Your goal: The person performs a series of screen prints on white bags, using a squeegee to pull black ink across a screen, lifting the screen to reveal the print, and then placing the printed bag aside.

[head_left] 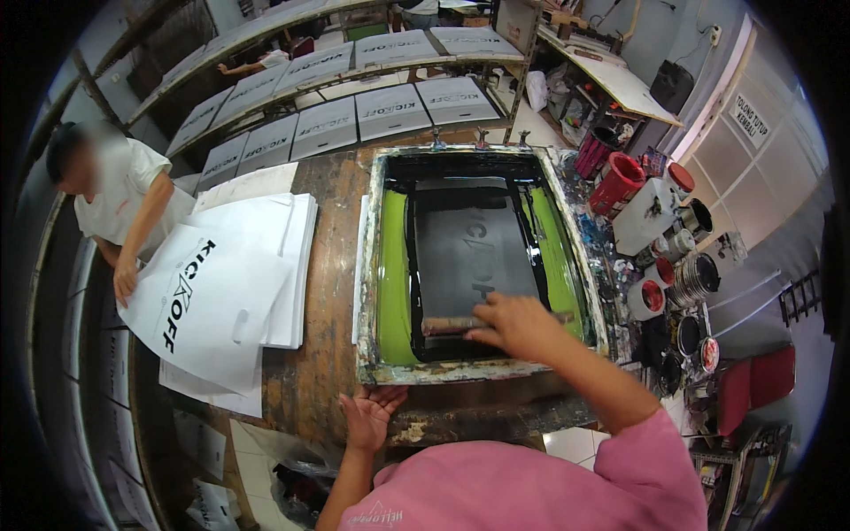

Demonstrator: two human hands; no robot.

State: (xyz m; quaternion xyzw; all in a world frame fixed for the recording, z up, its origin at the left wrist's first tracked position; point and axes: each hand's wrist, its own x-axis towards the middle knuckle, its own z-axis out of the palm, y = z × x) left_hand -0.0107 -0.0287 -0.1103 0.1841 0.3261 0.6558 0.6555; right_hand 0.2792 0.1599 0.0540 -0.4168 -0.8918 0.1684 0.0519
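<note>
My right hand (509,323) is closed around the wooden handle of a squeegee (447,327), which lies crosswise at the near end of a printing screen. The paint-stained screen frame (368,283) rests on a worn wooden table. Within it, black ink borders the grey mesh (438,252), with bright green strips (395,265) on both sides and dark lettering showing through. Palm up, my left hand (370,418) is at the frame's near left corner, fingers stretched out and holding nothing. I cannot tell whether its fingertips touch the frame's underside.
At left, a co-worker (133,190) holds a printed white sheet (208,288) over a paper stack (304,265). Racks of printed sheets (390,111) stand behind. Ink tubs (617,184) and cans (695,279) crowd the right side, near a red chair (753,389).
</note>
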